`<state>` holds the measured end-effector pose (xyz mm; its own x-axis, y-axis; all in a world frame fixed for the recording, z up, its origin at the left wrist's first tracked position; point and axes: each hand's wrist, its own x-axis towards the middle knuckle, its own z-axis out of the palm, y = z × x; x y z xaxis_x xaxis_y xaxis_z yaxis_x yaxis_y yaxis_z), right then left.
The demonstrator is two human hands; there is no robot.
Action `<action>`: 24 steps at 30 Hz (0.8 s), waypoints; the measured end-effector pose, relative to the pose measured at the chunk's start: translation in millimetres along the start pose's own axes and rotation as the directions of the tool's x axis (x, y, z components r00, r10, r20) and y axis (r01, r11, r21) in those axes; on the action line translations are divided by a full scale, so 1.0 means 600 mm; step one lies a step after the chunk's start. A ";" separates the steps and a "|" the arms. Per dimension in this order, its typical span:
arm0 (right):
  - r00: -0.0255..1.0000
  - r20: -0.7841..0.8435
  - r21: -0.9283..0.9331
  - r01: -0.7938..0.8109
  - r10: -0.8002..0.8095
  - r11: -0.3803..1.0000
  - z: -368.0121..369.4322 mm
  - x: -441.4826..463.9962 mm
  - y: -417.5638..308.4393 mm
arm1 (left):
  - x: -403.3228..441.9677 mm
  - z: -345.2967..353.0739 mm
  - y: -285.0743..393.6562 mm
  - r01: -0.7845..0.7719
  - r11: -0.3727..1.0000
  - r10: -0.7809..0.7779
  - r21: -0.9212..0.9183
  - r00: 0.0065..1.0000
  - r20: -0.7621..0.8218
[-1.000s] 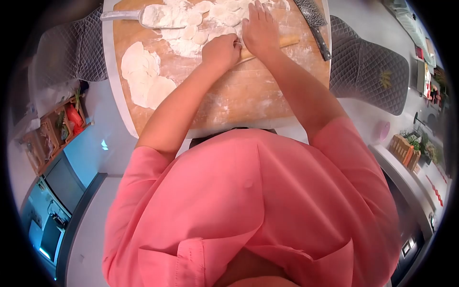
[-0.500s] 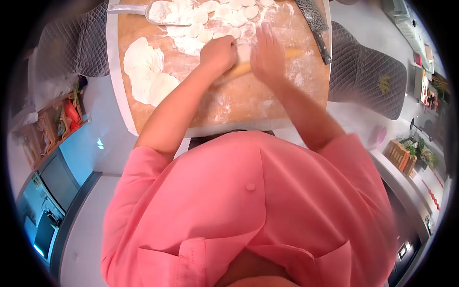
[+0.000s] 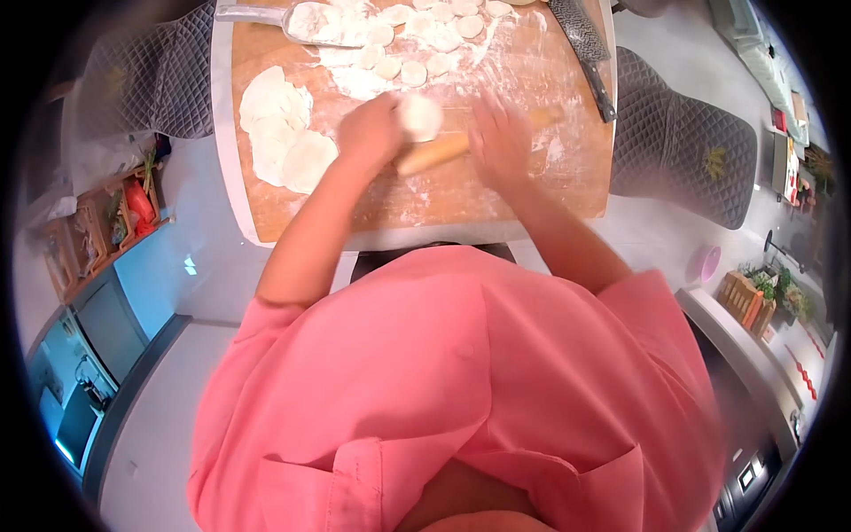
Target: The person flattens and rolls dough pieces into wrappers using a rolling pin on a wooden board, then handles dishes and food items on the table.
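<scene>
My left hand (image 3: 372, 130) is closed on the edge of a thin round dough wrapper (image 3: 420, 119). The wooden rolling pin (image 3: 434, 153) lies slantwise on the floured board, its near end just below the wrapper. Across the pin's middle rests my right hand (image 3: 499, 144), fingers stretched out and blurred by motion, the palm hiding part of the wood. Several small flattened dough discs (image 3: 413, 73) lie in flour beyond my hands. To the left is an overlapping pile of rolled wrappers (image 3: 282, 133).
A metal scoop (image 3: 306, 25) with flour sits at the board's far left. A cleaver (image 3: 585, 53) lies along the right edge of the wooden board (image 3: 496, 208). Quilted chairs (image 3: 683, 133) flank the table, and a wooden crate with plants (image 3: 745, 297) stands at right.
My left hand has shifted left and towards me, and the wrapper now shows between the hands. The pin's near end has come into view, lower and further left.
</scene>
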<state>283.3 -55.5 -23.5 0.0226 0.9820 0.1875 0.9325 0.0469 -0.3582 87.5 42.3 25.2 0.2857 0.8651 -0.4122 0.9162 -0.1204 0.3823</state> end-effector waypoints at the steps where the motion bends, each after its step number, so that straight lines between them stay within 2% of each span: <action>1: 0.994 -0.071 -0.035 0.085 -0.088 0.996 -0.006 -0.039 0.008 | 0.001 0.022 -0.083 -0.022 0.996 0.028 0.086 0.997 -0.070; 2: 0.994 -0.072 -0.032 0.083 -0.085 0.996 -0.017 -0.063 0.008 | 0.001 0.041 -0.146 -0.041 0.984 0.065 0.174 0.989 -0.133; 3: 0.994 -0.036 -0.038 0.106 -0.107 0.994 -0.028 -0.081 0.009 | -0.005 0.010 -0.127 -0.041 0.983 0.065 0.176 0.989 -0.133; 5: 0.991 0.002 -0.038 0.134 -0.134 0.990 -0.033 -0.088 0.019 | -0.019 -0.055 -0.097 0.198 0.886 -0.171 0.419 0.980 -0.101; 7: 0.977 -0.098 0.024 0.194 -0.191 0.981 -0.026 -0.075 0.034 | 0.007 -0.039 -0.048 -0.068 0.916 0.107 0.395 0.991 -0.078; 8: 0.977 -0.101 0.019 0.192 -0.189 0.981 -0.026 -0.066 0.040 | 0.028 -0.008 -0.025 -0.256 0.930 0.312 0.264 0.929 -0.199; 9: 0.986 -0.084 0.029 0.145 -0.142 0.989 -0.029 -0.055 0.044 | 0.039 -0.014 0.030 -0.312 0.892 0.320 0.326 0.947 0.029; 11: 0.993 -0.067 0.039 0.101 -0.098 0.994 -0.035 -0.035 0.061 | 0.062 0.070 0.078 -0.336 0.893 0.372 0.301 0.926 -0.071; 13: 0.997 0.064 0.030 0.033 -0.035 0.999 -0.046 -0.018 0.102 | 0.033 0.070 0.136 -0.322 0.873 0.305 0.366 0.947 0.105; 14: 0.997 0.061 0.029 0.034 -0.036 0.999 -0.049 -0.012 0.126 | 0.026 0.102 0.145 -0.323 0.873 0.307 0.367 0.946 0.102; 16: 0.999 0.011 -0.029 -0.039 0.040 0.999 -0.052 -0.007 0.162 | 0.010 0.186 0.142 -0.597 0.798 0.601 0.079 0.781 -0.168; 17: 0.999 0.009 -0.027 -0.040 0.040 0.999 -0.056 -0.002 0.159 | 0.002 0.186 0.150 -0.597 0.798 0.602 0.082 0.781 -0.167; 19: 0.999 -0.034 0.034 0.029 -0.028 0.999 -0.068 0.015 0.164 | 0.002 0.183 0.168 -0.613 0.751 0.628 -0.245 0.778 -0.023; 20: 0.999 -0.036 0.035 0.024 -0.022 0.999 -0.067 0.028 0.159 | 0.012 0.181 0.180 -0.615 0.750 0.630 -0.243 0.776 -0.019; 22: 0.993 -0.058 0.020 -0.097 0.098 0.995 -0.051 0.069 0.144 | 0.051 0.168 0.208 -0.359 0.817 0.407 -0.451 0.914 0.009; 23: 0.993 -0.060 0.017 -0.100 0.101 0.995 -0.043 0.095 0.150 | 0.073 0.158 0.218 -0.362 0.816 0.411 -0.451 0.912 0.010; 24: 0.990 -0.062 0.046 -0.125 0.128 0.991 -0.032 0.124 0.158 | 0.094 0.144 0.225 -0.293 0.856 0.351 -0.426 0.934 0.063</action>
<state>380.1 18.8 -25.7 0.1639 0.9666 0.1969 0.9049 -0.0678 -0.4202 251.9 32.9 -18.0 0.6065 0.7353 -0.3026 0.5805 -0.1494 0.8004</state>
